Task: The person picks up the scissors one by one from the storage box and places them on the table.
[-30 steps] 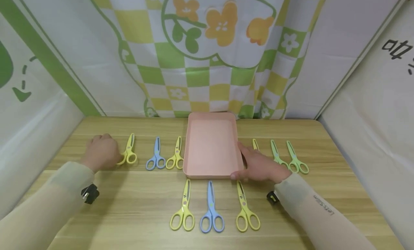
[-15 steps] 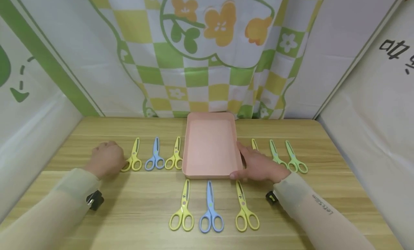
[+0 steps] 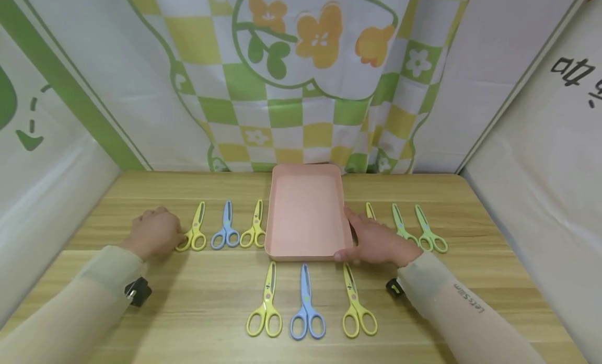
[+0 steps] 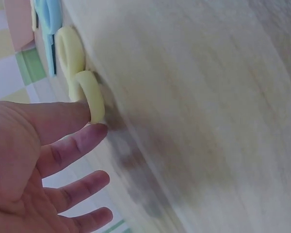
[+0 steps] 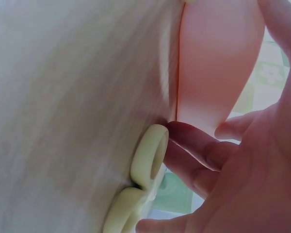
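On the wooden table, my left hand (image 3: 156, 232) pinches one handle loop of the yellow scissors (image 3: 196, 230) between thumb and index finger; the other fingers are spread. The left wrist view shows this loop (image 4: 91, 94) at the fingertips. These scissors lie leftmost in a row, blades pointing away. At the centre back stands a shallow pink tray (image 3: 305, 212) with nothing in it. My right hand (image 3: 378, 242) holds the tray's near right corner, thumb at the front and fingers along the side. Yellow scissors handles (image 5: 150, 155) lie beneath that hand in the right wrist view.
Blue scissors (image 3: 227, 228) and yellow scissors (image 3: 254, 225) lie left of the tray. Green scissors (image 3: 430, 230) lie to its right, partly behind my hand. In front are yellow scissors (image 3: 265, 301), blue scissors (image 3: 307, 304) and another yellow pair (image 3: 357, 304). A checked curtain (image 3: 301, 107) hangs behind.
My left hand has moved the leftmost yellow scissors slightly right and towards me, then stayed nearly still over the last half second. My right hand and the tray have not moved.
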Motion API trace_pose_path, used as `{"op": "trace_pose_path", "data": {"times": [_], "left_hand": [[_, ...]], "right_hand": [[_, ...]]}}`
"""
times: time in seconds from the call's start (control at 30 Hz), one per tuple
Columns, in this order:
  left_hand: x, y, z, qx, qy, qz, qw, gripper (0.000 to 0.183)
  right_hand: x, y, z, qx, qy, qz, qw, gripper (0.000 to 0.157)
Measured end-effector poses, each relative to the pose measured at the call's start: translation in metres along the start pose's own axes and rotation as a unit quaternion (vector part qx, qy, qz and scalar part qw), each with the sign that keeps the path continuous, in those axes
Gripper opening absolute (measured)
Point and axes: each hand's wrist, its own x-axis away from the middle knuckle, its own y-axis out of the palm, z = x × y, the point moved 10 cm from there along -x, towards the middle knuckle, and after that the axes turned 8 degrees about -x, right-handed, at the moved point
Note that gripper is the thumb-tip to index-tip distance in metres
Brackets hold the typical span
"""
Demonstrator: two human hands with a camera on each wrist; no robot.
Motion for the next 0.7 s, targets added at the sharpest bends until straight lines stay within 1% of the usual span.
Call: {"op": "trace_pose_path", "data": {"times": [0.2, 0.37, 0.43, 0.5, 0.57, 0.63, 0.7], "left_hand": [[-0.002, -0.003, -0.003, 0.016, -0.004, 0.001, 0.9999, 0.019], [-0.001, -0.008, -0.003, 0.025, -0.013, -0.002, 0.9996, 0.023], [-0.001, -0.011, -0.001, 0.028, -0.014, 0.004, 0.9995, 0.024], [0.001, -0.016, 0.005, 0.027, -0.008, 0.014, 0.9995, 0.03], [0.005, -0.022, 0.014, 0.025, -0.005, 0.028, 0.9993, 0.04], [0.011, -0.027, 0.024, 0.025, -0.003, 0.045, 0.9987, 0.051], [0.02, -0.03, 0.034, 0.03, -0.014, 0.056, 0.9979, 0.064]], "right_hand": [[-0.002, 0.0, -0.002, 0.017, 0.001, 0.003, 1.0, 0.119], [-0.002, 0.0, 0.0, 0.022, 0.013, 0.001, 1.0, 0.12], [-0.001, 0.0, 0.0, 0.016, 0.012, 0.002, 1.0, 0.119], [0.0, -0.003, -0.001, 0.01, 0.004, 0.012, 1.0, 0.116], [0.004, -0.008, -0.005, 0.011, -0.013, 0.031, 0.999, 0.112], [0.009, -0.016, -0.01, 0.025, -0.028, 0.059, 0.998, 0.107], [0.015, -0.024, -0.015, 0.047, -0.039, 0.092, 0.994, 0.102]]}}
